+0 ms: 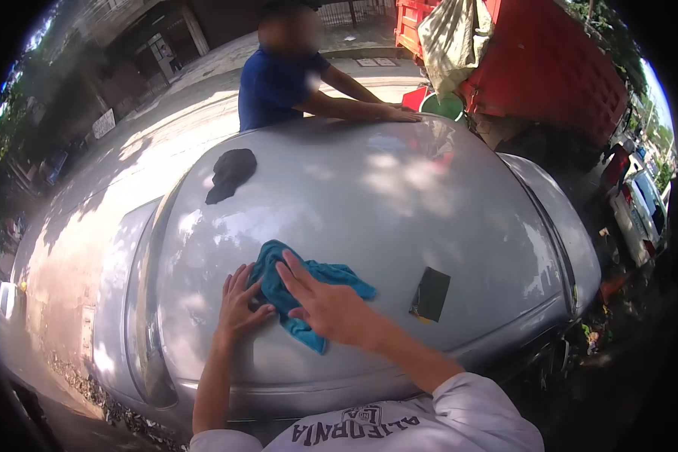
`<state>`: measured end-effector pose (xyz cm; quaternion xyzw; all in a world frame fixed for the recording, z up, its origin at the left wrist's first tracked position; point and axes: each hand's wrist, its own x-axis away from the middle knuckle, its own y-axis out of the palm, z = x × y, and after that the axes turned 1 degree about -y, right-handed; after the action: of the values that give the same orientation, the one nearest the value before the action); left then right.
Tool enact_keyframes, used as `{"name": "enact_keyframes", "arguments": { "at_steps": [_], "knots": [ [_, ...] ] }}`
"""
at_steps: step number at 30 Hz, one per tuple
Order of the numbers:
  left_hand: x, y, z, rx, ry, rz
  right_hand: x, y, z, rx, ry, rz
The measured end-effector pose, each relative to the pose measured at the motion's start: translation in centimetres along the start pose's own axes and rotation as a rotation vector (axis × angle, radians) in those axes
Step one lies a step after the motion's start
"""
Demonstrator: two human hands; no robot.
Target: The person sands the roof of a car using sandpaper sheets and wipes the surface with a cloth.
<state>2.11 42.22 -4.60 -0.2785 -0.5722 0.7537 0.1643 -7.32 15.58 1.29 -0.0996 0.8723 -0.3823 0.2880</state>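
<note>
A crumpled teal cloth (275, 282) lies on the silver car roof (339, 203) in front of me. My left hand (241, 305) rests on the roof at the cloth's left edge, fingers spread. Over the cloth is my right hand (320, 301), its fingers stretched out and not wrapped around the fabric; I cannot tell how firmly it presses. To the right of that hand lies a dark rectangular sheet (431, 294), like sandpaper. A black cloth (232, 173) sits bunched up farther off on the left side of the roof.
Across the car stands a person in a blue shirt (273, 89), hands on the far roof edge. Behind them are a green bucket (443, 108), a pale sack (453, 45) and a large red truck body (546, 71). A sunlit road (158, 154) runs along the left.
</note>
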Motion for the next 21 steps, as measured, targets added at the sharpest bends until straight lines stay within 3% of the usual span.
{"name": "enact_keyframes", "arguments": {
  "at_steps": [1, 3, 7, 9, 12, 15, 17, 21],
  "knots": [
    [0.2, 0.0, 0.1, 0.123, 0.009, 0.062, -3.7, -3.7, -3.4, -0.140, -0.027, -0.007],
    [0.3, 0.5, 0.1, 0.284, -0.090, 0.193, -7.6, -7.0, -7.1, -0.179, -0.454, 0.351],
    [-0.4, 1.7, -0.8, 0.287, -0.380, 0.386, -7.2, -8.9, -8.0, -0.220, -0.653, 0.434],
    [-0.6, 1.7, -0.8, 0.171, -0.384, 0.409, -4.7, -7.3, -3.5, -0.120, -0.453, 0.445],
    [-0.6, 1.2, 0.2, 0.009, -0.299, 0.426, 2.7, -4.0, 5.1, 0.388, 0.296, 0.214],
    [-1.1, 0.9, 1.2, 0.004, -0.319, 0.427, 12.9, -1.1, 11.4, 0.424, 0.770, 0.128],
    [-1.2, 0.6, 1.2, -0.029, -0.319, 0.401, 17.5, -0.7, 11.4, 0.367, 0.872, 0.036],
    [-2.8, 0.6, 0.0, 0.123, -0.472, 0.346, 20.5, -0.3, 11.1, 0.408, 0.798, 0.059]
  ]
}}
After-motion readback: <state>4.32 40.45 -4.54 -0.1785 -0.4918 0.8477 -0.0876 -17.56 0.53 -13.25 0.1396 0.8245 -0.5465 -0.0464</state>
